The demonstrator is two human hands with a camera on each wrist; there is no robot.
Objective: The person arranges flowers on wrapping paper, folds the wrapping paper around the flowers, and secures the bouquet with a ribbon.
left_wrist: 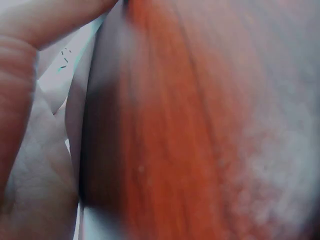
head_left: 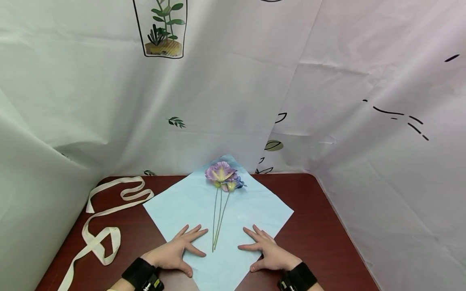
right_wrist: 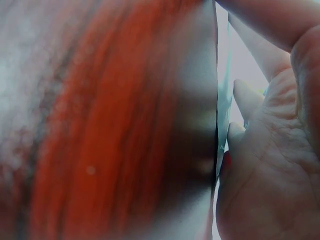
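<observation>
A light blue square sheet of wrapping paper (head_left: 182, 202) lies cornerwise on the table. On it rest a few artificial flowers (head_left: 221, 173), purple, yellow and blue, their thin green stems (head_left: 219, 218) pointing toward the person. My left hand (head_left: 180, 250) spreads its fingers over the sheet's lower left edge, left of the stem ends. Mirroring it, my right hand (head_left: 269, 250) lies with spread fingers at the lower right edge. In the wrist views the left palm (left_wrist: 40, 170) and right palm (right_wrist: 270, 165) show beside the paper's edge, with nothing gripped.
A long cream ribbon (head_left: 101, 238) lies in loose loops along the left side of the dark red wooden table (head_left: 320, 242). Pale printed fabric (head_left: 225, 89) hangs behind the table and along both sides.
</observation>
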